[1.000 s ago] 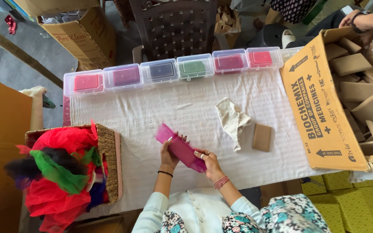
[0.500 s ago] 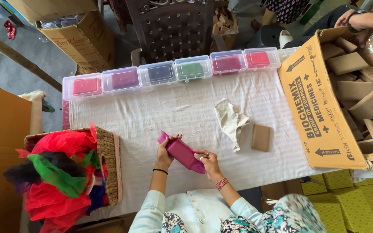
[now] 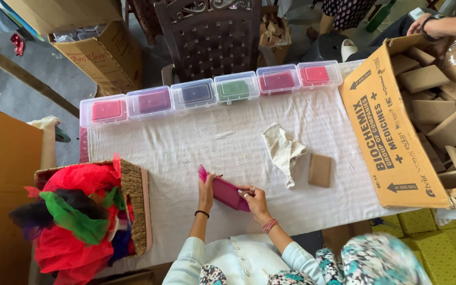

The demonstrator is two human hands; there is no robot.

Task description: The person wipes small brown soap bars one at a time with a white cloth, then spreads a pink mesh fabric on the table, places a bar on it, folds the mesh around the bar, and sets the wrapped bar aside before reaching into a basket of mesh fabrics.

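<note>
**Magenta pouch in hand, work at an early stage**

A magenta pouch (image 3: 227, 192) is gripped by the left hand (image 3: 206, 191) and right hand (image 3: 254, 197) at six o'clock on the bench (image 3: 196, 142); the plastic boxes (image 3: 212, 91) at twelve appear filled, while the basket (image 3: 133, 206) at eight is judged far from emptied

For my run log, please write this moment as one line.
left hand: holds magenta pouch | right hand: holds same pouch | surface: white tablecloth | nearby: wicker basket, crumpled cloth
</note>
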